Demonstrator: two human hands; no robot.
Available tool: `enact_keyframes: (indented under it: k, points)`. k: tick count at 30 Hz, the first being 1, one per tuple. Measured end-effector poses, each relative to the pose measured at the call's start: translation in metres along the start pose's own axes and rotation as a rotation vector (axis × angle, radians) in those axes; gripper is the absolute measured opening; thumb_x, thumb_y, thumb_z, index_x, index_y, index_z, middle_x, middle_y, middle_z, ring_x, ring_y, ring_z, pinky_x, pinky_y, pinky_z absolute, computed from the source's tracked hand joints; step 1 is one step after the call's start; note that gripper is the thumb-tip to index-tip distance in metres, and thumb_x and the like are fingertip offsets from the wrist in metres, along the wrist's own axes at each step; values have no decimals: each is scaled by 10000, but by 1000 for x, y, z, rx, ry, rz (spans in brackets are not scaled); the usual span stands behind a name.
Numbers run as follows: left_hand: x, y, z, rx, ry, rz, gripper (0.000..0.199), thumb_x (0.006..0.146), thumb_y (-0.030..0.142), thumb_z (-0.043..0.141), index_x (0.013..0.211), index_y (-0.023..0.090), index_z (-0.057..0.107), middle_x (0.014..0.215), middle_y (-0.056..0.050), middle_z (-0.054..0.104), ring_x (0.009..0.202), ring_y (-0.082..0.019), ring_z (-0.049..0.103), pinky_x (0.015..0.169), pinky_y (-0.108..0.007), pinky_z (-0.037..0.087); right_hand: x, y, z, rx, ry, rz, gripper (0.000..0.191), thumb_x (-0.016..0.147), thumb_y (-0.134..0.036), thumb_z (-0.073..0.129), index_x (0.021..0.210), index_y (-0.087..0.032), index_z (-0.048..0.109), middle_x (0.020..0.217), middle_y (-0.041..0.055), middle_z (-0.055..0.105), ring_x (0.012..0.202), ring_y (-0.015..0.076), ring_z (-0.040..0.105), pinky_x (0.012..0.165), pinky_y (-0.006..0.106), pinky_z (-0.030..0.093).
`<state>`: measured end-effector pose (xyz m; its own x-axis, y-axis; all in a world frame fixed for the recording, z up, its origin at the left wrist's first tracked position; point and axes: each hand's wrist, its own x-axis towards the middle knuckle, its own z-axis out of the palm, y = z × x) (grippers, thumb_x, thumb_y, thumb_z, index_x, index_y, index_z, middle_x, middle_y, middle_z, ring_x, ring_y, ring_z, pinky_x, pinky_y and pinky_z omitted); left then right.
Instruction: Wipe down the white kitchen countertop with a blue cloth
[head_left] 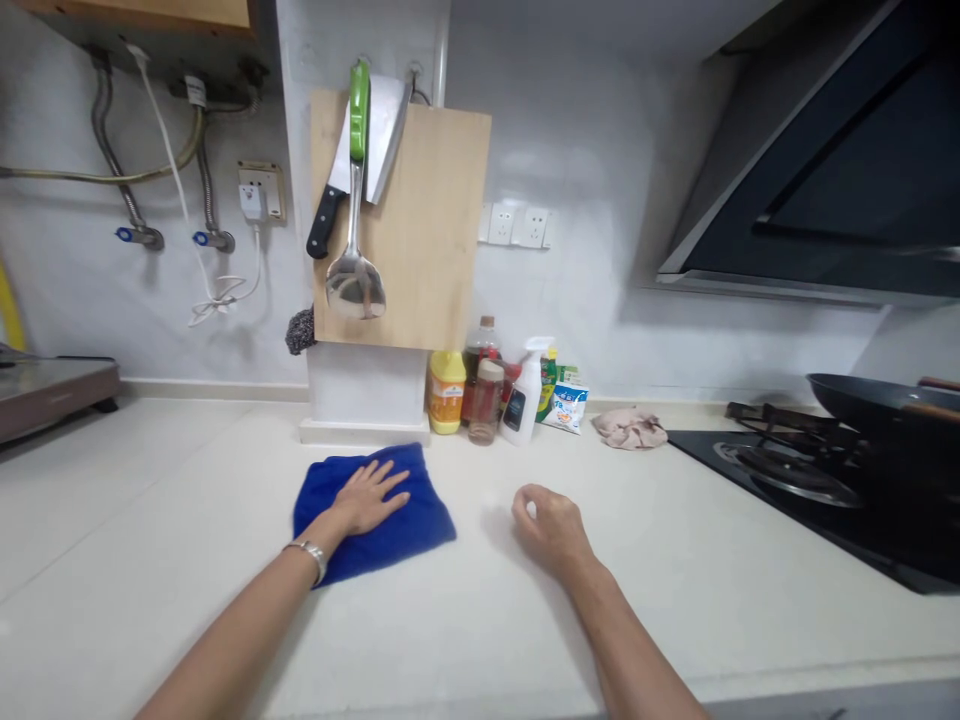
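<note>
A blue cloth point(409, 515) lies spread on the white countertop point(480, 620). Flat on top of it rests my left hand point(369, 497), palm down with the fingers spread; a silver band circles that wrist. To the right of the cloth, my right hand point(551, 525) is held at the countertop, clear of the cloth. Its fingers curl into a loose fist, and the gap inside the curl shows nothing held. Whether its underside touches the countertop is hard to see.
Along the wall stand a yellow bottle point(447, 395), a brown-lidded jar point(486, 405), a white spray bottle point(523, 395) and packets point(566, 408). A crumpled beige cloth point(631, 428) lies near the black stove point(810, 510) with a wok point(870, 400). A cutting board point(442, 220), knife point(324, 222) and spatula point(355, 285) hang above.
</note>
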<state>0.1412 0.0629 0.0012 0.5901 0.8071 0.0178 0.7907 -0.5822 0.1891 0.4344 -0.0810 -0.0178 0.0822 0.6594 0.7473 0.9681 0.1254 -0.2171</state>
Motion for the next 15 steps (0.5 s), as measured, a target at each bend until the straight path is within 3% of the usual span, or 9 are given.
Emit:
enact_keyframes:
  k: [10,15]
  points:
    - [-72,-142,-22,62,78,-282,675,905,659,297,1502,345,315,1613,-43,182,1490,-312,110,1208,-509,111,-1,-1,-1,55,-60,22,254,835,-274,411,681,-203,600,624,13,635,527,143,535,569,260,338]
    - [-106,-200,-33,91,108,-448,662,916,621,297,1511,330,295,1610,-69,191,1483,-338,121,1198,-525,125,-3,-2,-2,108,-115,42,258,843,-310,417,693,-204,599,602,8,616,504,141,508,564,263,342]
